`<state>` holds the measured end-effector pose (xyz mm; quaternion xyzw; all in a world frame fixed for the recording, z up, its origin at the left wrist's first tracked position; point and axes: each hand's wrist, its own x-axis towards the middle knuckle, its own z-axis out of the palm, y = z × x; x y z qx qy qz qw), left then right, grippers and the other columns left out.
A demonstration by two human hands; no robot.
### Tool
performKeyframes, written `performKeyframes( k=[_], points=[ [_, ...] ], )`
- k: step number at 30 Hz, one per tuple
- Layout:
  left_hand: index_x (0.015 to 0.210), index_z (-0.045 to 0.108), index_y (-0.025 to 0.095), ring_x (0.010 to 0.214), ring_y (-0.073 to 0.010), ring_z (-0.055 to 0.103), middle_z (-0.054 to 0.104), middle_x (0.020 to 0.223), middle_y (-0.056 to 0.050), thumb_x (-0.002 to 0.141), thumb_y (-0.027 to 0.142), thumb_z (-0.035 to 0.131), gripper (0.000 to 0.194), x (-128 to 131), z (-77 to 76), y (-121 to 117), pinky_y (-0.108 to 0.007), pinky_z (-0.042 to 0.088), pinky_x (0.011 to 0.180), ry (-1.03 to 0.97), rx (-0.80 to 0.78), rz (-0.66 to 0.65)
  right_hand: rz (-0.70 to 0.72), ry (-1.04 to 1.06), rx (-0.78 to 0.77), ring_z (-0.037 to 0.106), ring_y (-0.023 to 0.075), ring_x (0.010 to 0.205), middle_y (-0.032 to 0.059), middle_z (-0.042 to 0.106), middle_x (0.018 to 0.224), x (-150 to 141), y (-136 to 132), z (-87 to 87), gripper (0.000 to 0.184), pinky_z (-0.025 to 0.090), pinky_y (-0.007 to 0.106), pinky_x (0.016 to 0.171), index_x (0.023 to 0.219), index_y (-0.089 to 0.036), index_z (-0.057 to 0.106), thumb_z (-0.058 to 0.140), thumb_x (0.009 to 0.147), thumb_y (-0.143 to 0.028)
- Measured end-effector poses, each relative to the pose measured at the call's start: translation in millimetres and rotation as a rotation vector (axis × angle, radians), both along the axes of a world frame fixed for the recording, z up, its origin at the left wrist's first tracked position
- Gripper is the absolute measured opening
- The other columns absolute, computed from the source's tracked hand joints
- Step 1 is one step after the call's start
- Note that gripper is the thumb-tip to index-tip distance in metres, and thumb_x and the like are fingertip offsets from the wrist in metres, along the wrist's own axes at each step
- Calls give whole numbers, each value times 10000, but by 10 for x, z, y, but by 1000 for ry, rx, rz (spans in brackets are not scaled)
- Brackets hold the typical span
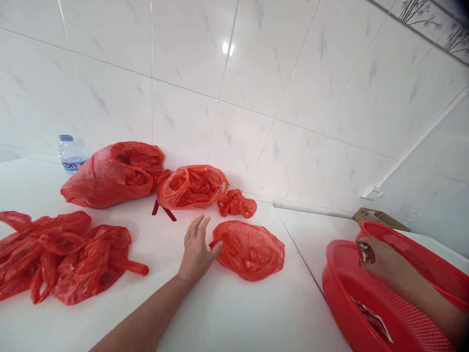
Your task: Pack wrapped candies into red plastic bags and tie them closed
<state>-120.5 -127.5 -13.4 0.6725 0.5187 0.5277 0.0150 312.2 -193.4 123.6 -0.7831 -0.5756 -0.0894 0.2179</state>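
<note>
Small shiny brown-red packet (367, 256), gripped by right hand (379, 259) over red mesh-walled plastic basket (334, 286), could drop if grip slips; left hand (198, 252), fingers spread, beside translucent red plastic bag (252, 247) on white tabletop (234, 313), contact unclear, bag mouth may collapse unsupported.

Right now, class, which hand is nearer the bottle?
Left. The left hand is in front and right of the bottle; the right hand is farther right, by a basket.
</note>
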Motion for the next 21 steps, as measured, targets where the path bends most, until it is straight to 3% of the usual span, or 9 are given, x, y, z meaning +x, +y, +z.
performKeyframes(
  k=[3,6,8,11,14,16,18,21],
  points=[
    [1325,313,193,1229,-286,402,441,1296,-142,773,391,576,642,-62,-40,26,-473,394,966,-151,-233,-77,44,-63,27,575,226,841,100,576,987,-297,49,274,321,429,334,661,978,-283,477,562,683,-193],
    [1331,324,209,1174,-272,449,473,1240,-120,746,445,583,682,-38,-45,-3,-438,433,913,-231,-370,-109,202,-26,26,561,195,856,69,533,1033,-946,122,382,354,429,299,687,1047,-271,460,494,713,-158],
    [1325,341,217,1094,-248,500,516,1143,-94,730,444,587,682,-19,-43,-12,-391,463,849,-246,-403,-122,377,2,-42,559,168,829,40,523,1014,-1402,213,286,375,421,273,703,1031,-257,475,494,690,-102],
    [1284,389,225,917,-194,561,557,969,-40,742,413,555,598,-13,-42,-4,-327,476,758,-246,-440,-164,605,-72,-206,537,127,743,26,494,984,-1926,389,-47,397,387,230,634,1033,-258,496,478,703,-39],
    [1232,427,229,728,-140,551,559,877,-2,763,388,518,504,-26,-32,2,-286,467,694,-236,-475,-209,698,-223,-331,511,122,702,25,488,928,-2226,544,-406,418,338,215,562,1010,-239,511,479,679,15],
    [1201,443,228,661,-124,525,556,846,10,765,380,510,467,-35,-17,0,-269,456,660,-236,-486,-216,722,-267,-390,521,136,743,28,498,950,-2324,611,-551,462,331,214,553,1030,-245,521,496,657,27],
    [1161,467,234,640,-122,512,552,811,20,763,373,507,423,-38,1,-3,-260,444,643,-232,-486,-219,730,-246,-416,538,159,832,32,506,1036,-2346,641,-580,555,359,217,581,1109,-276,511,519,639,18],
    [1107,501,244,639,-127,512,541,749,34,762,360,502,364,-36,17,-2,-253,427,634,-223,-497,-225,711,-161,-409,544,183,956,34,477,1189,-2224,604,-423,651,421,248,690,1240,-327,450,548,658,-51]
  ],
)
